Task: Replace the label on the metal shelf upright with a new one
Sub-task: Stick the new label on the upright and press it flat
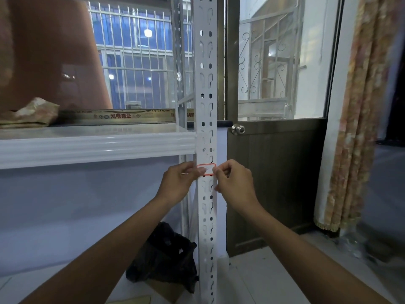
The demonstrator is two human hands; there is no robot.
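Observation:
A white perforated metal shelf upright [206, 84] runs top to bottom through the middle of the head view. A small white label with a red border [207, 168] lies across its face just below the shelf board. My left hand [179, 183] pinches the label's left end with thumb and forefinger. My right hand [234, 183] touches the label's right end with its fingertips, the other fingers curled. Whether the label is fully stuck down I cannot tell.
A white shelf board [94, 145] joins the upright on the left, with a folded cloth [28, 115] and a long printed box [116, 116] on it. A black plastic bag [166, 257] lies on the floor. A dark door with a knob [238, 129] and a curtain [359, 106] stand right.

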